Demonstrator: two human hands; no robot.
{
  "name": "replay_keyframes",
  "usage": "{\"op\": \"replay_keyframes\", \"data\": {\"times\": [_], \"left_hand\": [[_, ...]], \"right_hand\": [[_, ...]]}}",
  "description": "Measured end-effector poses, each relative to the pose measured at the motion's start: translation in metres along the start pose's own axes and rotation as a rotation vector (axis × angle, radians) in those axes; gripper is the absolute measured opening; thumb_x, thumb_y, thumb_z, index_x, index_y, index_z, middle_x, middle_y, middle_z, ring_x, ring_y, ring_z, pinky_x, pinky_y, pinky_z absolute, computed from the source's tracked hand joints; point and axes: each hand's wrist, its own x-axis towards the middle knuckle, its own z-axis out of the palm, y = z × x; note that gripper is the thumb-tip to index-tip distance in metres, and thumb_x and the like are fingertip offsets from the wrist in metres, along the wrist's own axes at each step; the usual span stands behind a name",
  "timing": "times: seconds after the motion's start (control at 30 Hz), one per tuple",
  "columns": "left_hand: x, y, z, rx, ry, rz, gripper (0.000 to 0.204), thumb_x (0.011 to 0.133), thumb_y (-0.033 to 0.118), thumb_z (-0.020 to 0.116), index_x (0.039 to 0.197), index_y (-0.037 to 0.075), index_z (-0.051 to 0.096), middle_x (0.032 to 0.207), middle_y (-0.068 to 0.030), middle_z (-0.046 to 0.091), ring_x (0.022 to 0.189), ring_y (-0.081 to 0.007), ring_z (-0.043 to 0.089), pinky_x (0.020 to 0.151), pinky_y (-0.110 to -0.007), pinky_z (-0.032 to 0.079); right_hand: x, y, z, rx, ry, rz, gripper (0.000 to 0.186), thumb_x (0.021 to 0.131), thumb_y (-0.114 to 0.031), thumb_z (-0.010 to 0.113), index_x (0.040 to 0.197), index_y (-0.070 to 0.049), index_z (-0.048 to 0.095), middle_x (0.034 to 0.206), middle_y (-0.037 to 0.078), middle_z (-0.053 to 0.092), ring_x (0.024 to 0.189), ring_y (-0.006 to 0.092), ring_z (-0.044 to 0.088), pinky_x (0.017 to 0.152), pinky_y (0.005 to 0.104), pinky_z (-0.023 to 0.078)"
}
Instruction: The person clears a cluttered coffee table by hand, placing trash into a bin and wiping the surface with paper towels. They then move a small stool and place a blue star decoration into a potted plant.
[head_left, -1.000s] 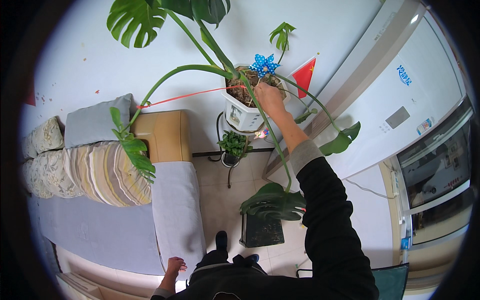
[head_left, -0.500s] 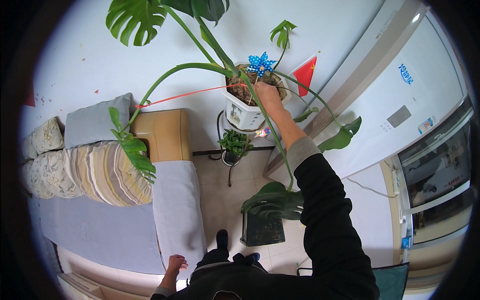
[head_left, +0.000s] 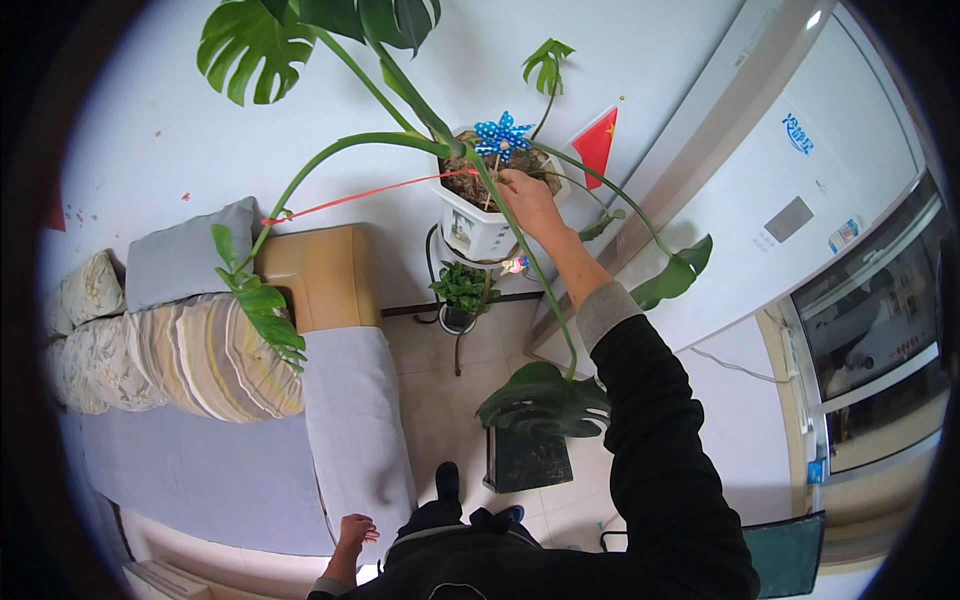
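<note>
My right hand (head_left: 525,200) reaches into the soil of a white hexagonal pot (head_left: 460,228), its fingers closed at the thin stick of a blue dotted pinwheel (head_left: 503,139). A big split-leaf plant (head_left: 252,55) grows from the pot, one long stem crossing in front of it. A red ribbon (head_left: 370,193) runs from the pot to a drooping stem. A small red flag (head_left: 597,148) is right of the pot. My left hand (head_left: 356,532) hangs low beside the sofa, fingers loosely curled apart, holding nothing.
A sofa (head_left: 200,450) with pillows (head_left: 190,255) fills the left. A white upright appliance (head_left: 730,290) stands at right. Below the pot are a small leafy plant (head_left: 462,285) on the curved stand and a black box (head_left: 530,460) on the tiled floor (head_left: 430,390).
The view has shifted slightly, with the pot, pinwheel and my right hand appearing a little further left. My right hand stays at the stick; my left hand stays low.
</note>
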Motion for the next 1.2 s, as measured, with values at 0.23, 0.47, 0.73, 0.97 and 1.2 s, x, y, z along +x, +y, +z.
{"op": "replay_keyframes", "data": {"times": [0.23,0.47,0.73,0.97,1.2], "left_hand": [[0.005,0.012,0.005,-0.005,-0.031,-0.019,0.016,0.082,0.005,0.055,0.094,-0.005,0.061,0.071,-0.0148,0.062,0.058,-0.0265,0.067,0.045,-0.035,0.055],[0.002,0.023,0.012,0.211,-0.089,-0.060,0.019,0.087,0.010,0.055,0.100,-0.002,0.059,0.077,-0.0136,0.063,0.063,-0.0261,0.066,0.053,-0.037,0.055],[0.026,0.082,0.037,0.502,-0.178,-0.043,0.021,0.087,0.015,0.052,0.102,0.001,0.059,0.077,-0.0121,0.063,0.064,-0.0238,0.065,0.054,-0.035,0.054],[0.020,0.118,0.103,0.635,-0.286,0.110,0.021,0.083,0.013,0.062,0.100,0.002,0.061,0.080,-0.0100,0.064,0.066,-0.0219,0.066,0.056,-0.035,0.053],[-0.028,0.077,0.171,0.922,-0.415,0.136,0.022,0.086,0.015,0.059,0.104,0.001,0.059,0.081,-0.0106,0.063,0.067,-0.0216,0.065,0.056,-0.034,0.053]], "right_hand": [[-0.015,0.004,-0.019,0.041,0.044,-0.066,0.031,0.087,-0.026,0.061,0.108,-0.003,0.064,0.081,0.014,0.068,0.068,0.0208,0.065,0.065,0.0336,0.050],[-0.110,-0.023,-0.122,0.134,0.016,-0.180,0.031,0.092,-0.025,0.055,0.106,0.001,0.065,0.086,0.010,0.070,0.077,0.0154,0.067,0.071,0.0276,0.051],[-0.353,0.006,-0.228,0.024,0.364,0.267,0.028,0.095,-0.022,0.055,0.111,-0.002,0.065,0.083,0.003,0.067,0.078,0.0088,0.061,0.073,0.0249,0.048],[-0.768,0.076,-0.138,-0.457,-0.290,1.271,0.033,0.096,-0.030,0.044,0.102,-0.004,0.065,0.090,0.021,0.065,0.089,0.0381,0.062,0.073,0.0483,0.049],[-1.060,-0.157,0.075,0.878,-0.062,1.846,0.024,0.089,-0.019,0.063,0.105,-0.002,0.065,0.082,0.004,0.065,0.067,0.0120,0.058,0.058,0.0277,0.048]]}}
